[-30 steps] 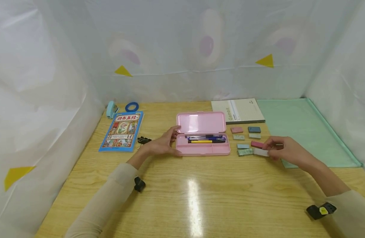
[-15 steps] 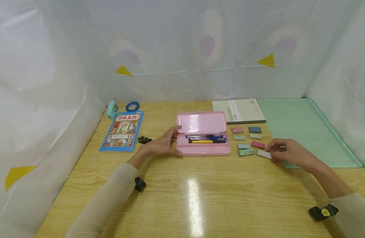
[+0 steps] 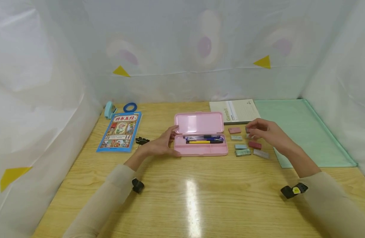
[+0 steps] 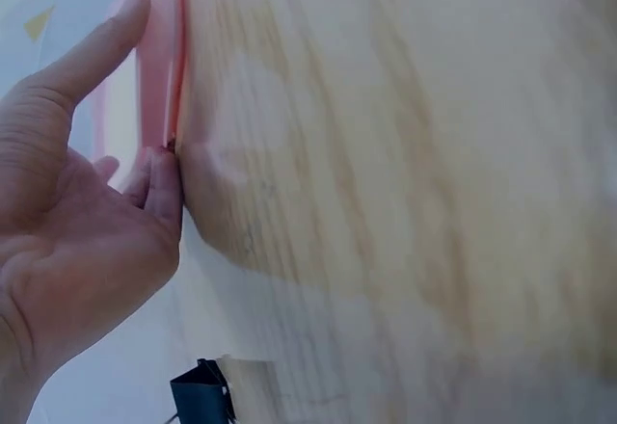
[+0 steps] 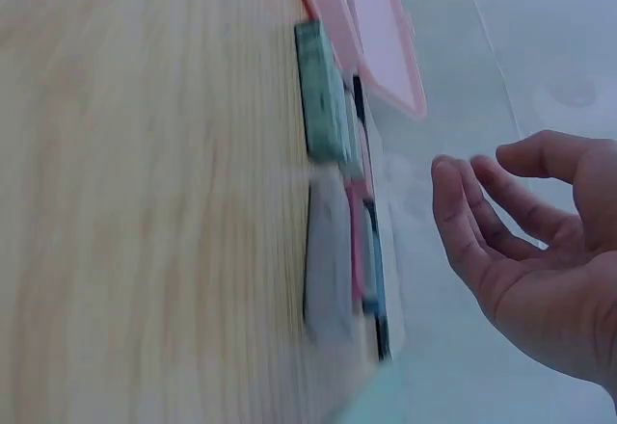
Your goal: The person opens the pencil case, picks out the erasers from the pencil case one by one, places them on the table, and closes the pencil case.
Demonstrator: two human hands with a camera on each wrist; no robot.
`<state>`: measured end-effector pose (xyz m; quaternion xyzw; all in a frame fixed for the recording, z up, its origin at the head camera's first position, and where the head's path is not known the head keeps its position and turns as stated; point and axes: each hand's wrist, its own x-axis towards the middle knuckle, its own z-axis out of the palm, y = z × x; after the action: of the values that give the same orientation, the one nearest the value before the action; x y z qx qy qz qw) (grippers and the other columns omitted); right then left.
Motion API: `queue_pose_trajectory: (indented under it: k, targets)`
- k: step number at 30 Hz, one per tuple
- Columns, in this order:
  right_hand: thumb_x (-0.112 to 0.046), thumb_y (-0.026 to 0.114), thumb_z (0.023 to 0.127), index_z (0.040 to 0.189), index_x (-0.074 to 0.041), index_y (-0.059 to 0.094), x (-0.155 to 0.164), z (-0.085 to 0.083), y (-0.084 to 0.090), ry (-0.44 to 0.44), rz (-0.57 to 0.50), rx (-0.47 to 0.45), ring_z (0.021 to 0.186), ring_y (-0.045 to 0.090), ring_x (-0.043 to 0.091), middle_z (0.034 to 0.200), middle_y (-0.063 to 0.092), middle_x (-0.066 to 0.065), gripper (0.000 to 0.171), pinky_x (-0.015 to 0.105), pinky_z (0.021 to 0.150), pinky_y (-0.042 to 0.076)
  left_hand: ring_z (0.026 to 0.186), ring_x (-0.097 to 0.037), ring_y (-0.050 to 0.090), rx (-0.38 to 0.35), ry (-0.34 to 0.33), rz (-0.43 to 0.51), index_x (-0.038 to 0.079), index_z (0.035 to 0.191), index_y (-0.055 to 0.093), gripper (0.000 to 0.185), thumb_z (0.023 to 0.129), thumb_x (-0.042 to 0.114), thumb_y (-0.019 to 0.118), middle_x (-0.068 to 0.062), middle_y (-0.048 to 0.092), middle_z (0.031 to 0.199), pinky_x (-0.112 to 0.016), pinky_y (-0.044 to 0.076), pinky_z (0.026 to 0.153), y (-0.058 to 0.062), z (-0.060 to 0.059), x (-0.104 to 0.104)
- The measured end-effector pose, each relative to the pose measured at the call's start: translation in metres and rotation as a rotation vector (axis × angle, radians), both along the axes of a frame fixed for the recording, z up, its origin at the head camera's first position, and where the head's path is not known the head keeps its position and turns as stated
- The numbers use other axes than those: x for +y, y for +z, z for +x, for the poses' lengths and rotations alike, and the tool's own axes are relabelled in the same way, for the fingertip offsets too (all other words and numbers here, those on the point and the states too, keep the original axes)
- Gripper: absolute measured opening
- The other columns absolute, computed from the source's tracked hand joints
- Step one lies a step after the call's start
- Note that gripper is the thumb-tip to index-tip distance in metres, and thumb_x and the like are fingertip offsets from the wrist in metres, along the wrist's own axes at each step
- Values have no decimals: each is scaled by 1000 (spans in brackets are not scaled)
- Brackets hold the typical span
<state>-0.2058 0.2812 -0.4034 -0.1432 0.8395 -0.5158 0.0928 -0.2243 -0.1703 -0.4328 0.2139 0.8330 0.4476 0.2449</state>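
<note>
A pink pencil case (image 3: 191, 150) lies open at mid-table, with several pens (image 3: 197, 142) in its rear compartment. My left hand (image 3: 158, 145) holds its left end, thumb at the front edge and fingers near the hinge. Right of the case lie several small erasers: a white one (image 3: 261, 154), a dark red one (image 3: 254, 145), a green one (image 3: 243, 152) and a pink one (image 3: 234, 130) among them. My right hand (image 3: 270, 134) is over the far right pair, partly hiding them. In the right wrist view its thumb and fingers are apart with nothing between them.
A notebook (image 3: 242, 109) lies behind the erasers, beside a translucent green folder (image 3: 301, 132). On the left are a blue-edged book (image 3: 119, 132), a light blue stapler (image 3: 110, 110), blue tape (image 3: 130, 107) and a black binder clip (image 3: 142, 141). White sheeting surrounds the table.
The white eraser has shifted right, away from the green one, and my right hand has let go of it. That hand has moved back and left over the far erasers. My left hand stays put.
</note>
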Motion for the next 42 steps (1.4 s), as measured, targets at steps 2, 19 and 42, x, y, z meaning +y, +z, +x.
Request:
queue_pose_trajectory:
  k: [2, 19, 42]
  targets:
    - [-28, 56, 109, 137, 3, 54, -15, -9, -2, -8, -42, -9, 104, 69, 21, 124, 65, 14, 42, 37, 89, 59, 144, -29, 33, 16, 8, -3, 20, 167, 3, 120, 83, 18, 89, -16, 32, 156, -43, 28, 124, 2, 3, 0]
    - [-40, 40, 111, 166, -12, 17, -90, -60, -11, -178, -378, -369, 148, 38, 38, 165, 31, 22, 65, 53, 118, 32, 147, -36, 25, 113, 31, -212, 17, 162, 35, 97, 83, 35, 89, -13, 29, 158, -61, 27, 120, 6, 17, -4]
    - [-23, 60, 107, 125, -4, 72, -105, -30, -16, 276, -100, 132, 110, 69, 19, 116, 76, 6, 28, 33, 97, 55, 143, -38, 26, 172, 28, -246, 9, 156, 38, 90, 85, 34, 88, -16, 31, 156, -60, 29, 118, 5, 14, -7]
